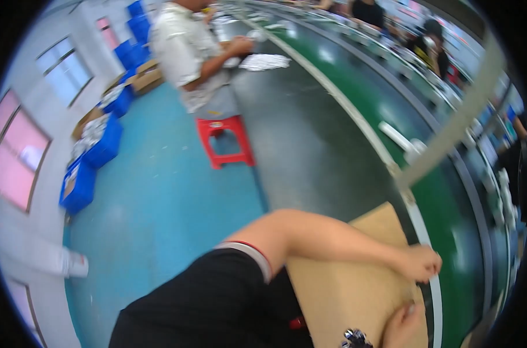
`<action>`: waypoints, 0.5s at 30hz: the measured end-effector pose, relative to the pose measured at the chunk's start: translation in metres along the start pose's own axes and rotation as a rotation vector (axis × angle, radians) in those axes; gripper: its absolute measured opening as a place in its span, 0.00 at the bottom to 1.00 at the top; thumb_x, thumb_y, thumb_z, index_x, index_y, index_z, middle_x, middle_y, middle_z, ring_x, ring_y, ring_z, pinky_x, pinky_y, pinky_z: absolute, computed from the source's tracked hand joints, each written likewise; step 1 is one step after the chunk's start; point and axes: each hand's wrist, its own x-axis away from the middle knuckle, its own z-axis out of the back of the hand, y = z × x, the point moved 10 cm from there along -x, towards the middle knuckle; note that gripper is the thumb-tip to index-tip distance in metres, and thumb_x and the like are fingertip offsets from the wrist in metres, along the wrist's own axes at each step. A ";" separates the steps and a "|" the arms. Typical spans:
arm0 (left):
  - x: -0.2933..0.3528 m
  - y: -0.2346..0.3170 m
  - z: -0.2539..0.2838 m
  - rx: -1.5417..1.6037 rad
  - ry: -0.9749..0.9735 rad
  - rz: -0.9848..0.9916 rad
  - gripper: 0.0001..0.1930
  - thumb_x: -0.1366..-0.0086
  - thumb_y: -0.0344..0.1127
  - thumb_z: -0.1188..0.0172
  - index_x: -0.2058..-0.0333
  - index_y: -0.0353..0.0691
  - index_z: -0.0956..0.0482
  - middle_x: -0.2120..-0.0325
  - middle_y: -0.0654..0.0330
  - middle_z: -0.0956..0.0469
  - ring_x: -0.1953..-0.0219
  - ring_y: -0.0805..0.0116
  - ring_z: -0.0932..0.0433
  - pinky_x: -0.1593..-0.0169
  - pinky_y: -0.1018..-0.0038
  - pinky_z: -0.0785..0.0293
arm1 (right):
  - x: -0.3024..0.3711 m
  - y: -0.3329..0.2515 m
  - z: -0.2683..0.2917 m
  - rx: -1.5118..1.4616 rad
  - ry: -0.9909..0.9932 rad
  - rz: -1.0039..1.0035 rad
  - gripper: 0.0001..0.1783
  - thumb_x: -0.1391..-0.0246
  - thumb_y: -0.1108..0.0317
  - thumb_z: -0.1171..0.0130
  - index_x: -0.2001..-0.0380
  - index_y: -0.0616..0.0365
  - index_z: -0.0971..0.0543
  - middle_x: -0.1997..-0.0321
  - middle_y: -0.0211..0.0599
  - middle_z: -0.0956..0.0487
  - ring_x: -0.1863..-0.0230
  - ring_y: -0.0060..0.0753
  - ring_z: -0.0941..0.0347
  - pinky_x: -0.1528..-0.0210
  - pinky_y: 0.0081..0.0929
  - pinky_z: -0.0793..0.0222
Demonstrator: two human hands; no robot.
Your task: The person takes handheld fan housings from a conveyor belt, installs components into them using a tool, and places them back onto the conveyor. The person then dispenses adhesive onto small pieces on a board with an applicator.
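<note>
A flat brown cardboard piece lies on the dark workbench, next to the green conveyor belt. My left arm, in a black sleeve, reaches across it. My left hand curls over the cardboard's far edge by the belt's white rail. Only part of my right hand shows at the lower edge, resting on the same cardboard just below the left hand. Its fingers are cut off. A small shiny metal thing sits by the right wrist, too blurred to tell.
A co-worker in a light shirt sits on a red stool further along the bench, handling white parts. Blue crates line the left wall on the blue floor. A pale bar slants over the belt.
</note>
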 end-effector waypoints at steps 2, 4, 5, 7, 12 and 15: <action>-0.005 -0.008 -0.004 -0.104 0.053 -0.008 0.09 0.50 0.30 0.45 0.70 0.35 0.19 0.76 0.52 0.18 0.71 0.54 0.18 0.67 0.63 0.24 | -0.020 -0.065 0.020 0.101 -0.018 0.087 0.22 0.44 0.63 0.45 0.47 0.56 0.21 0.52 0.59 0.20 0.54 0.54 0.22 0.47 0.42 0.28; -0.001 -0.005 0.003 -0.182 0.149 -0.107 0.09 0.51 0.28 0.47 0.74 0.36 0.19 0.76 0.51 0.18 0.71 0.52 0.19 0.67 0.62 0.24 | -0.029 -0.125 0.057 0.361 -0.001 0.148 0.20 0.45 0.64 0.45 0.50 0.58 0.19 0.57 0.58 0.19 0.60 0.54 0.21 0.54 0.43 0.26; -0.007 -0.003 -0.001 -0.207 0.154 -0.096 0.08 0.52 0.28 0.47 0.76 0.36 0.19 0.76 0.51 0.19 0.71 0.51 0.19 0.67 0.61 0.24 | -0.032 -0.120 0.057 0.334 -0.041 0.080 0.20 0.45 0.64 0.45 0.50 0.58 0.19 0.58 0.58 0.18 0.61 0.54 0.21 0.57 0.42 0.26; -0.017 -0.006 -0.007 -0.261 0.156 -0.050 0.09 0.54 0.30 0.47 0.77 0.38 0.18 0.77 0.52 0.18 0.71 0.51 0.20 0.67 0.61 0.24 | -0.023 -0.075 0.043 0.335 -0.117 -0.132 0.18 0.42 0.67 0.47 0.50 0.58 0.19 0.62 0.56 0.18 0.65 0.54 0.22 0.63 0.38 0.26; -0.014 -0.020 -0.006 -0.432 0.112 -0.098 0.11 0.42 0.43 0.42 0.65 0.46 0.17 0.70 0.53 0.18 0.66 0.51 0.19 0.62 0.56 0.24 | -0.023 -0.087 0.031 0.146 0.020 0.075 0.14 0.40 0.69 0.47 0.54 0.60 0.18 0.68 0.55 0.20 0.70 0.52 0.24 0.66 0.40 0.28; -0.017 -0.008 -0.013 -0.428 0.119 -0.152 0.11 0.42 0.41 0.43 0.67 0.45 0.17 0.72 0.51 0.18 0.67 0.49 0.19 0.63 0.55 0.24 | -0.021 -0.072 0.031 0.251 0.042 0.069 0.12 0.39 0.70 0.46 0.56 0.61 0.18 0.71 0.53 0.22 0.72 0.50 0.26 0.67 0.40 0.30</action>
